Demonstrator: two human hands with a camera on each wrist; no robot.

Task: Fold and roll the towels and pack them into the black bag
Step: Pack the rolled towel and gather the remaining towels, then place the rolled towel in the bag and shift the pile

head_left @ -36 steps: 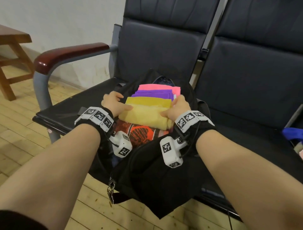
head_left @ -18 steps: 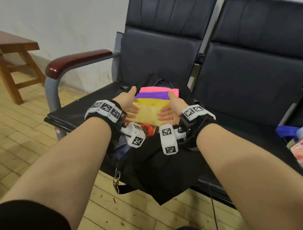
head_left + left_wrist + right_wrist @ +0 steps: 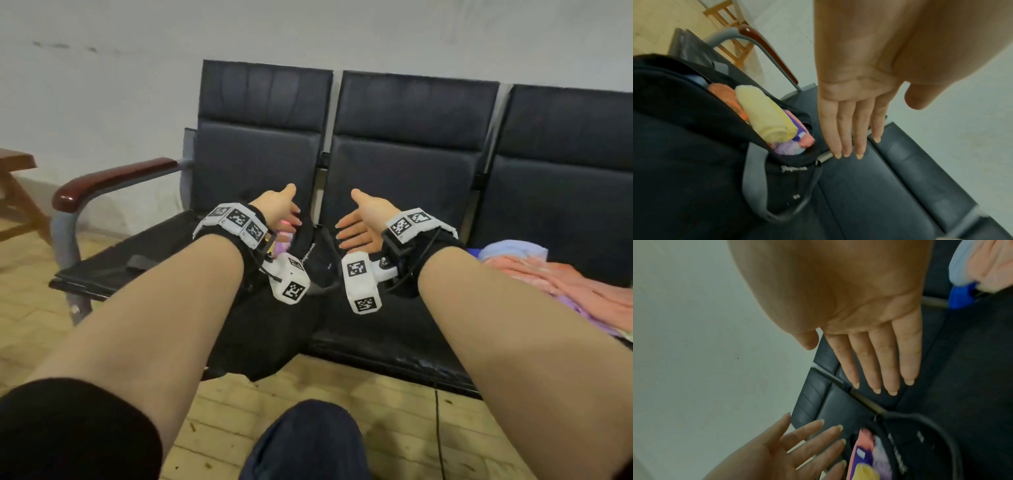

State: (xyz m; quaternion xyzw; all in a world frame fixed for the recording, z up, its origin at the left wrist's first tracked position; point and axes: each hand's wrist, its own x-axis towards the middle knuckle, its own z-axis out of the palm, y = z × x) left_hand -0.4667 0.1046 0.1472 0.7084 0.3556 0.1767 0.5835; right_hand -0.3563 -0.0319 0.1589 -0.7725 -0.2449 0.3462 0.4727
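Observation:
The black bag [image 3: 310, 255] sits on the left seat, mostly hidden behind my forearms. In the left wrist view its open top shows a rolled yellow towel [image 3: 764, 116] lying on orange [image 3: 725, 97] and purple towels [image 3: 786, 148]. My left hand [image 3: 287, 205] and right hand [image 3: 356, 219] hover above the bag, palms facing each other, fingers straight, holding nothing. The wrist views confirm this: the left hand [image 3: 855, 113] is flat and empty, and so is the right hand [image 3: 875, 353]. A pile of loose towels [image 3: 565, 284] lies on the right seat.
The black three-seat bench [image 3: 404, 164] stands against a pale wall, with a red-brown armrest [image 3: 116, 181] at its left end. A wooden stool [image 3: 17, 192] is at far left on the plank floor. My knee [image 3: 308, 442] is low in the head view.
Both hands have come off the yellow towel in the bag and lifted, fingers opening out. The head view has pulled back and up, showing more of the bench.

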